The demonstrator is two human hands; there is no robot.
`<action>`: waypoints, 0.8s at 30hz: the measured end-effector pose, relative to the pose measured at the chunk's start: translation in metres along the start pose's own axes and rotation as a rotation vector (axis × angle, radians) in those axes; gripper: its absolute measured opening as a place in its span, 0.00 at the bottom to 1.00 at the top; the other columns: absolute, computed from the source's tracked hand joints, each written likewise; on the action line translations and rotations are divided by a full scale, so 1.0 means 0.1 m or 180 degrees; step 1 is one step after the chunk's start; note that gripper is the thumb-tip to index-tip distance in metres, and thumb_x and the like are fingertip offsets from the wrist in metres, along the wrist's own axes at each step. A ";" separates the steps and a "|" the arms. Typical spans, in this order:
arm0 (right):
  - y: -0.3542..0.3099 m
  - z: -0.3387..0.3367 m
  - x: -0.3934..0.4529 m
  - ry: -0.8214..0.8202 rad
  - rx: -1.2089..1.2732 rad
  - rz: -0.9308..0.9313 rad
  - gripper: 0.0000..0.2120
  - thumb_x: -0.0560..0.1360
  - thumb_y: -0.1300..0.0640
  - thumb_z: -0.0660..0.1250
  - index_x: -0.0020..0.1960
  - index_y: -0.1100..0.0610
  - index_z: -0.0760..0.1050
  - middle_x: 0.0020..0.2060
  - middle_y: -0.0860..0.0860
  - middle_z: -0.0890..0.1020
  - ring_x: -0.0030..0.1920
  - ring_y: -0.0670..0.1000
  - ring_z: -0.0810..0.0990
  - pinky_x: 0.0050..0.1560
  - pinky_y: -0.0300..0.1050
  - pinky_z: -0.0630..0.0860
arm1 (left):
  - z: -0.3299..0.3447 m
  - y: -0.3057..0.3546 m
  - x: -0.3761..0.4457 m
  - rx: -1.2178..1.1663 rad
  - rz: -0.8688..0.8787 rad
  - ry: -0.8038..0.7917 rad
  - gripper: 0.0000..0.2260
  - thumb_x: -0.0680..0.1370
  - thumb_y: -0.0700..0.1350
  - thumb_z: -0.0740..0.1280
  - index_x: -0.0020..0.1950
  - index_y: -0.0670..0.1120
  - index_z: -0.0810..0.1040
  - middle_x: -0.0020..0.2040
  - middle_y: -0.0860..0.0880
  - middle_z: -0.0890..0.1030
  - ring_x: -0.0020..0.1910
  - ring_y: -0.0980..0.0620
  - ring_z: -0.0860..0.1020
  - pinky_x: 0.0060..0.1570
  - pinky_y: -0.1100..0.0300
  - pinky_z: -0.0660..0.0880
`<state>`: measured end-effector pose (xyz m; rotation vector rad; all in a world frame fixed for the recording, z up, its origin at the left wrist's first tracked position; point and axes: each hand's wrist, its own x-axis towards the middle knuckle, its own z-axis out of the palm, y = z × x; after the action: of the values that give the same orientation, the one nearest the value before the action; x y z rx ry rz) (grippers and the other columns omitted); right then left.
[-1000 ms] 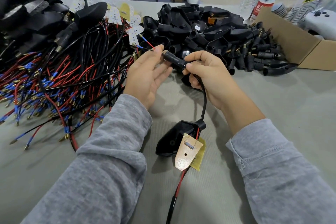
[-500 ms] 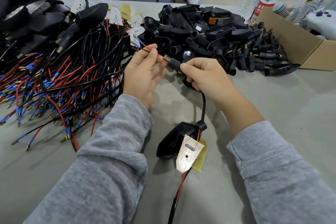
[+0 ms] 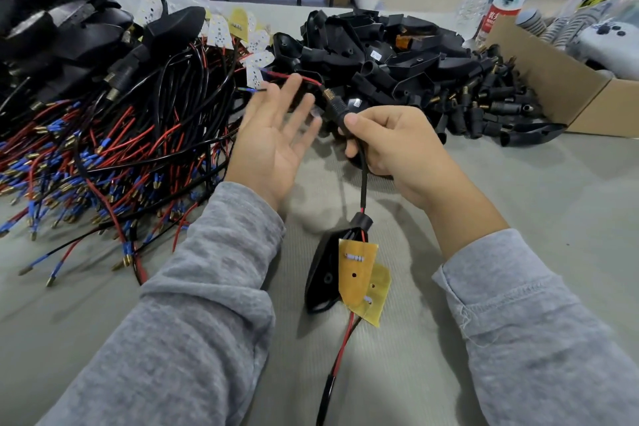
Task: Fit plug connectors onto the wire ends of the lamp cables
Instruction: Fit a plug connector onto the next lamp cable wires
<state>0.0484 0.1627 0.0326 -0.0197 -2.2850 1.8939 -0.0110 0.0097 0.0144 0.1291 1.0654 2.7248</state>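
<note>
Two hands are up over the grey table (image 3: 518,204), and each seems placed for a reason. The right hand (image 3: 397,145) pinches a black plug connector (image 3: 334,106) between thumb and forefinger, with the other fingers curled round the black cable (image 3: 363,180) below it, which I take as a way to keep the plug steady while the wires come through. From the plug's brass-ringed end a red wire (image 3: 294,77) runs out toward the heap of cables (image 3: 103,135) on the left; a blue-tipped wire end (image 3: 250,90) shows just beyond the left hand's fingertips. The left hand (image 3: 273,142) is spread, palm up, fingers straight and slightly blurred, gripping nothing; whether its fingertips touch the red wire I cannot tell. Below, the cable hangs to a black lamp housing (image 3: 321,273) with yellow boards (image 3: 359,273), lying on the table between the grey sleeves. Loose plugs and housings (image 3: 397,59) are piled within reach behind the hands.
</note>
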 end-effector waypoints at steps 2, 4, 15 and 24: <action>0.00 -0.01 0.01 0.0205 0.0265 0.0031 0.12 0.82 0.59 0.63 0.47 0.66 0.79 0.27 0.50 0.79 0.21 0.44 0.64 0.23 0.35 0.60 | 0.04 -0.01 -0.02 0.0203 -0.0377 -0.0116 0.19 0.82 0.48 0.61 0.72 0.46 0.67 0.60 0.50 0.82 0.52 0.52 0.83 0.46 0.54 0.81; -0.01 -0.04 0.02 0.0425 0.0575 0.0055 0.11 0.82 0.59 0.63 0.46 0.64 0.78 0.27 0.50 0.79 0.22 0.44 0.66 0.23 0.36 0.61 | 0.07 -0.02 -0.05 0.0764 -0.0682 -0.0201 0.16 0.81 0.48 0.63 0.68 0.47 0.70 0.57 0.47 0.83 0.50 0.50 0.84 0.43 0.55 0.81; -0.04 -0.11 0.04 0.0989 0.1476 0.0112 0.05 0.82 0.62 0.61 0.48 0.61 0.73 0.35 0.55 0.81 0.29 0.47 0.77 0.31 0.37 0.74 | 0.06 -0.11 -0.12 0.2249 -0.1109 -0.1403 0.11 0.78 0.45 0.66 0.41 0.45 0.86 0.37 0.45 0.83 0.36 0.50 0.81 0.36 0.61 0.77; -0.02 -0.10 0.03 0.0760 0.1524 0.0233 0.04 0.80 0.61 0.64 0.50 0.62 0.75 0.35 0.52 0.78 0.30 0.46 0.75 0.32 0.37 0.73 | 0.05 -0.12 -0.13 0.2224 -0.0895 -0.1501 0.12 0.80 0.43 0.63 0.43 0.46 0.85 0.35 0.46 0.81 0.35 0.51 0.80 0.35 0.62 0.77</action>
<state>0.0467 0.1725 0.0366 -0.2540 -1.6594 2.2848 0.0041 0.0187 0.0097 0.6334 1.6571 1.8373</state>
